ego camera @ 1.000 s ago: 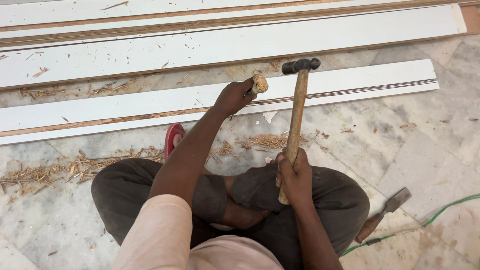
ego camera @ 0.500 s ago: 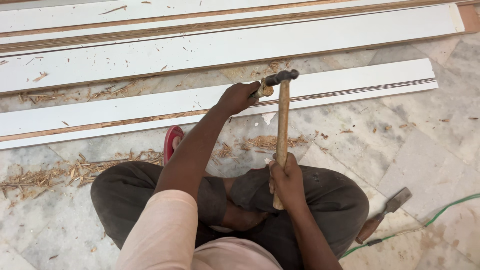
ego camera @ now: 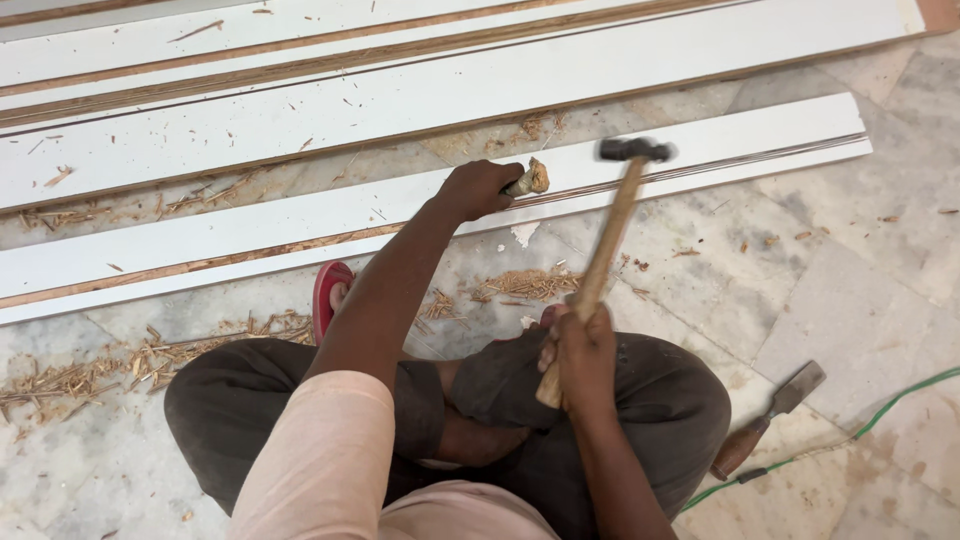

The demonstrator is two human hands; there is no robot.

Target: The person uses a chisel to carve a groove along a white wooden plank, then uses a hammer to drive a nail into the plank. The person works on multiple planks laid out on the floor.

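We've got our left hand (ego camera: pixel 478 188) wrapped tight around a chisel (ego camera: pixel 530 180) on the near white board's (ego camera: pixel 700 150) front edge, right hand (ego camera: pixel 583 352) clenching the raised hammer (ego camera: pixel 608 245). 1 spare chisel (ego camera: pixel 765 420) lies on the floor right.

Right hand (ego camera: pixel 583 352) gripping a raised hammer (ego camera: pixel 604 250), left hand (ego camera: pixel 478 188) around a wooden-handled chisel (ego camera: pixel 528 180) on white board (ego camera: pixel 250 235).

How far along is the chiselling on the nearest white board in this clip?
Done: wood shavings lie on the floor beside the nearest white board, so some cutting has happened. In hand: the left hand holds a wooden-handled chisel against the board's edge; the right hand has the hammer raised off it. Left: cannot tell how much of the groove remains. A second chisel lies unused at the right.
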